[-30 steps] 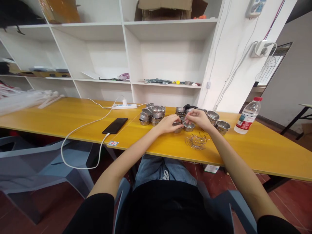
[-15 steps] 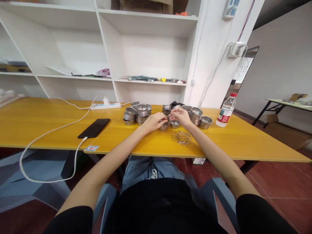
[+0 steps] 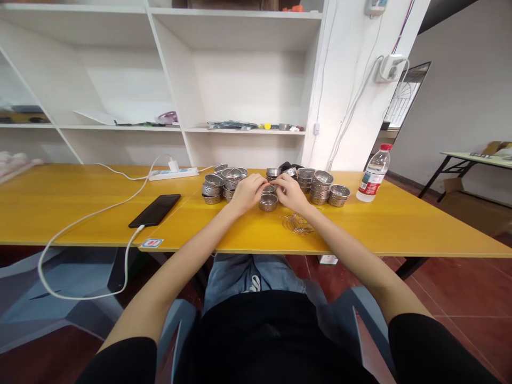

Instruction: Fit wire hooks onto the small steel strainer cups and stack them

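My left hand [image 3: 248, 192] and my right hand [image 3: 292, 194] meet at their fingertips above a small round metal strainer cup [image 3: 268, 203]. Both have their fingers pinched together; whatever they hold is too small to make out. Close to my right wrist lies a loose pile of thin wire rings [image 3: 296, 224] on the yellow table. Perforated metal cups [image 3: 213, 184] stand stacked left of my left hand. More stacked cups [image 3: 321, 186] rise on the right, beside a shorter stack [image 3: 339, 196]. My hands partly hide the cups behind them.
A clear bottle with a red cap [image 3: 374, 173] stands on the right of the table [image 3: 408, 224]. To the left, a black phone [image 3: 155, 210] is plugged into a white cable, near a power strip [image 3: 174, 174]. White shelving [image 3: 248, 77] rises behind.
My right hand has shifted slightly left and its fingertips have drawn against those of my left hand. My left hand has risen a little, leaving the front cup more visible. The view has tilted slightly.
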Action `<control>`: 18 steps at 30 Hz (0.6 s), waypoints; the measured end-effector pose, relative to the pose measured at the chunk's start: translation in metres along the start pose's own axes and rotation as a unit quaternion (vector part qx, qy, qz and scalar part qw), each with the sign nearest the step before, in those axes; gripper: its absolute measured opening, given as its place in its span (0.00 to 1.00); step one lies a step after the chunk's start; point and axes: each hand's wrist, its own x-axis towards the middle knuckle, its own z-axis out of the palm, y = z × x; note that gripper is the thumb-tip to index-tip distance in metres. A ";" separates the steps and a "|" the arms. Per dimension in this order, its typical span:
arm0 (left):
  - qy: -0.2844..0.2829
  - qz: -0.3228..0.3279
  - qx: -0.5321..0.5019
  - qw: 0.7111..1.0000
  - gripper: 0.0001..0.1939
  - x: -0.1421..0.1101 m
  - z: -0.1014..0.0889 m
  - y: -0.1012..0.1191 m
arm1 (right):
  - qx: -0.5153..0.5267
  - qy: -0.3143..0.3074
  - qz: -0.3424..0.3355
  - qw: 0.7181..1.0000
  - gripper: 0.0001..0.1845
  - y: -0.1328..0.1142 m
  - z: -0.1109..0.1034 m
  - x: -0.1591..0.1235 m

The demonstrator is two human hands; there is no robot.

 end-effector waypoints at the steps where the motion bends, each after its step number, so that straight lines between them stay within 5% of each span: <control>1: 0.000 -0.004 0.009 1.000 0.14 0.000 0.000 0.000 | -0.002 0.008 0.000 1.000 0.17 0.001 -0.001 0.001; 18: -0.029 -0.067 0.066 0.995 0.14 0.001 0.006 -0.002 | -0.017 0.005 0.072 0.997 0.14 0.011 -0.004 -0.002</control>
